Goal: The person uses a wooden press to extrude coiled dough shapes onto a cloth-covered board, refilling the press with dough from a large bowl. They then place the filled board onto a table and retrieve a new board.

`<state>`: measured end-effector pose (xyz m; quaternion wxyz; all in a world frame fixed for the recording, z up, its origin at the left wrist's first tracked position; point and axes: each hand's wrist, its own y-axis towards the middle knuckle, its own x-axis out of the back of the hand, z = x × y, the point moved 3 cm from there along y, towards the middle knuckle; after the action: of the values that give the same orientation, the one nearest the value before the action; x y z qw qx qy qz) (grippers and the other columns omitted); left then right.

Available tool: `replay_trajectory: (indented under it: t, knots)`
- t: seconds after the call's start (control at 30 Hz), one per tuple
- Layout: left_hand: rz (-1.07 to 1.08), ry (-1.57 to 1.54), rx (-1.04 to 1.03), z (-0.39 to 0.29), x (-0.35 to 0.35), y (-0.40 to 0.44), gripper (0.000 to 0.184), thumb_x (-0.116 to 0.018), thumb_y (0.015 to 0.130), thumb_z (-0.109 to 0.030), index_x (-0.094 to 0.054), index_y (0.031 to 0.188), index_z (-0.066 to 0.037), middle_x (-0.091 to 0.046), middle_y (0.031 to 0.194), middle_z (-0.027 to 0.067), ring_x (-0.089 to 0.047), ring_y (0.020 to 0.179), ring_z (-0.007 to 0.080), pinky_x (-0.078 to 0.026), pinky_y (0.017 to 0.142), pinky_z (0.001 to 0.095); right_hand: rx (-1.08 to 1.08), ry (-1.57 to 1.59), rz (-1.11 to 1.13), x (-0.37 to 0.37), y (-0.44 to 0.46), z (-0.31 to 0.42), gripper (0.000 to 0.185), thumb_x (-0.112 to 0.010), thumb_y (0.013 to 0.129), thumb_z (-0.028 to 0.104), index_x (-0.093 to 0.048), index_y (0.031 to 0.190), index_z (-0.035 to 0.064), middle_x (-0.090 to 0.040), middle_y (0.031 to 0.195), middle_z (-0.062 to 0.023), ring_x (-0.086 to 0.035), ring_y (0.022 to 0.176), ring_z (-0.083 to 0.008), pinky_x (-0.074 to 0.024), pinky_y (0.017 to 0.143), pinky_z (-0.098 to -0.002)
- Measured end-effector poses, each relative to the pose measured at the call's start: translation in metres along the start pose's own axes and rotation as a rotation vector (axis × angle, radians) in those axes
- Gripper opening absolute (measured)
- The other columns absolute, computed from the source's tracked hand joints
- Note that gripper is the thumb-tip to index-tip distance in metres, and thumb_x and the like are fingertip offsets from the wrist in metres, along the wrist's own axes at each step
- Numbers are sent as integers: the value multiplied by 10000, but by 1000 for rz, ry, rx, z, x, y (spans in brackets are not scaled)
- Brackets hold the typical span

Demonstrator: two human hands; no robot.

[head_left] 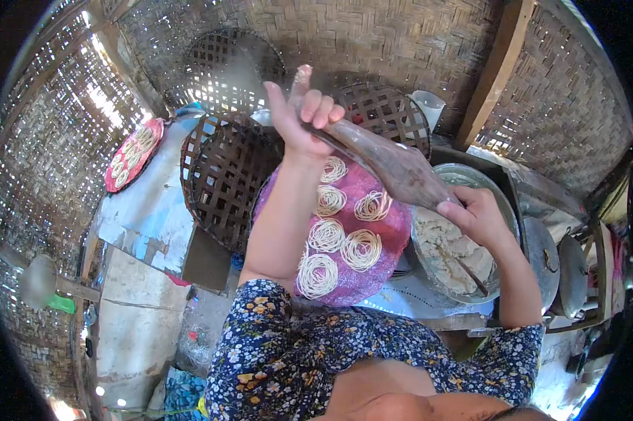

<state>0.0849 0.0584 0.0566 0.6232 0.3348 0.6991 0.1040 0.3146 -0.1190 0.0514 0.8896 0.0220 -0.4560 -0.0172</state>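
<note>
A long brown wooden tool (393, 160), thick in the body and narrower at its upper left end, slants between my two hands. My left hand (304, 116) curls several fingers round the narrow end, thumb and forefinger sticking up, with pale dough on the fingertip. Around the lower right end my right hand (476, 216) is closed. Beneath the tool lies a round pink-purple tray (397, 238) carrying several coils of thin pale noodles (362, 250). Right of the tray, a large metal basin (504, 189) holds pale dough (446, 256), with a thin stick (472, 276) standing in it.
Dark woven baskets (225, 179) stand behind and left of the tray. Another pink tray (135, 154) of noodle coils sits on the worn blue-white table (144, 221) at left. A white container (427, 109) is at the back. Pot lids (571, 274) lean at right.
</note>
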Motion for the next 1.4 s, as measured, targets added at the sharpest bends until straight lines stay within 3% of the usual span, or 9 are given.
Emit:
replay_trajectory:
  t: [0.43, 0.83, 0.93, 1.03, 1.07, 1.1, 1.17, 1.2, 1.4]
  knots:
    - [-55, 118, 24, -3, -10, -31, 532, -330, 876, -568, -574, 894, -95, -274, 406, -70, -276, 341, 78, -327, 452, 255, 14, 192, 114, -37, -20, -14, 476, -600, 770, 459, -639, 893, 0, -590, 652, -158, -590, 608, -270, -466, 601, -355]
    - [-102, 97, 153, 49, 5, -18, 568, -328, 830, -648, -540, 833, -121, -261, 407, -58, -282, 359, 104, -312, 473, 289, 8, -52, -34, -28, -44, -48, 512, -549, 785, 507, -593, 837, -1, -574, 640, -196, -586, 638, -354, -459, 596, -405]
    - [2, 33, 200, 51, 10, -14, 549, -363, 848, -599, -564, 950, -99, -401, 502, -17, -436, 470, 123, -423, 584, 331, -48, -35, 1, -29, -42, -52, 504, -553, 778, 498, -597, 852, 2, -578, 634, -189, -589, 636, -346, -459, 595, -402]
    - [-166, 71, 287, 69, -4, -22, 618, -370, 828, -626, -535, 1092, -92, -561, 751, 64, -552, 723, 173, -444, 768, 405, -176, 141, 90, -27, -41, -45, 491, -563, 766, 481, -601, 873, 3, -587, 646, -181, -597, 636, -322, -461, 603, -394]
    - [-27, 46, 510, 77, 18, -24, 615, -349, 846, -599, -510, 1126, -76, -564, 977, 95, -534, 907, 220, -421, 820, 402, -148, 113, 67, -27, -41, -47, 485, -566, 765, 473, -603, 878, 3, -589, 650, -180, -599, 637, -313, -462, 605, -390]
    - [46, 628, 595, 89, 44, -30, 603, -394, 851, -557, -454, 1196, -66, -525, 1108, 99, -485, 1024, 215, -376, 900, 409, -118, 85, 43, -29, -39, -50, 478, -569, 764, 465, -605, 882, 4, -592, 653, -178, -602, 637, -304, -463, 607, -386]
    - [-41, 1083, 765, 111, 83, -52, 591, -451, 870, -470, -385, 1277, -48, -445, 1281, 95, -394, 1182, 205, -298, 1006, 393, -89, 70, 19, -30, -37, -51, 471, -576, 761, 457, -608, 885, 4, -595, 664, -179, -604, 641, -296, -464, 611, -382]
    - [-202, 943, 877, 116, 89, -63, 566, -461, 884, -425, -372, 1289, -41, -406, 1323, 86, -352, 1223, 201, -265, 1032, 370, -89, 83, 19, -30, -37, -51, 470, -579, 760, 457, -609, 884, 4, -596, 670, -182, -604, 643, -297, -465, 613, -382]
    - [-63, 1103, 929, 120, 80, -79, 542, -448, 903, -396, -356, 1305, -45, -383, 1341, 80, -316, 1251, 193, -227, 1048, 351, -82, 91, -25, -29, -35, -53, 475, -590, 756, 465, -611, 860, 2, -598, 683, -193, -605, 651, -300, -464, 616, -385]
